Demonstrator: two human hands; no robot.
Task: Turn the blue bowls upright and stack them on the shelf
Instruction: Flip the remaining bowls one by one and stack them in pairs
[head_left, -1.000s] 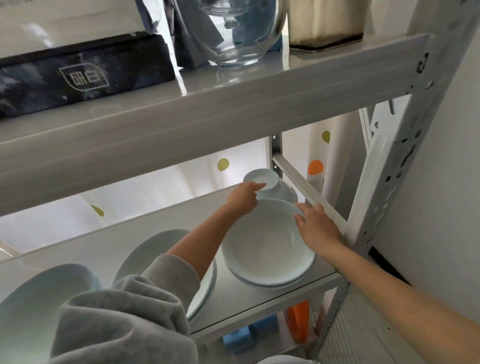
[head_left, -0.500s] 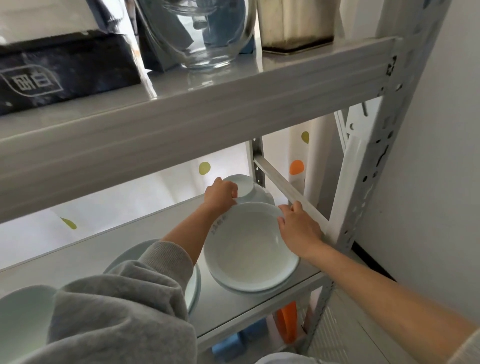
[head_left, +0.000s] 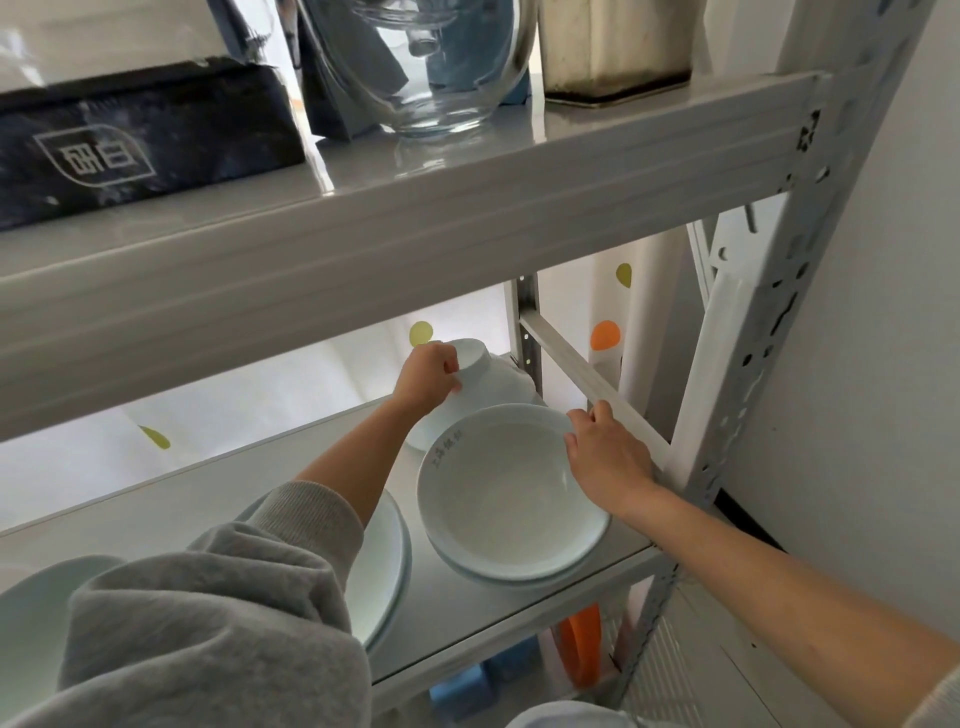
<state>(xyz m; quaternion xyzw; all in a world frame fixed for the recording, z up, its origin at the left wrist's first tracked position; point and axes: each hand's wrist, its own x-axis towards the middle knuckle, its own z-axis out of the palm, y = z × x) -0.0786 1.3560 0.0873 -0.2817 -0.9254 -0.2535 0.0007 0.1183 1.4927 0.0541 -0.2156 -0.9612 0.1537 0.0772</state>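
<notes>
A pale blue bowl (head_left: 485, 382) stands upside down at the back right of the lower shelf (head_left: 467, 618), tilted with its foot ring up. My left hand (head_left: 428, 376) is shut on its base. In front of it sits an upright wide pale blue bowl (head_left: 506, 496) on top of another one, with grey lettering inside its rim. My right hand (head_left: 605, 457) grips that bowl's right rim. Two more pale dishes lie to the left: one (head_left: 384, 561) partly hidden behind my grey sleeve, another (head_left: 31, 608) at the far left edge.
The upper shelf beam (head_left: 415, 249) hangs low over the bowls. On it stand a glass jar (head_left: 421, 62), a dark box (head_left: 130, 140) and a cloudy container (head_left: 615, 47). A diagonal brace (head_left: 587, 384) and the perforated post (head_left: 748, 338) close off the right side.
My left hand has closed around the inverted bowl's base and tipped the bowl. My right hand stays on the front bowl's rim. The camera has moved closer.
</notes>
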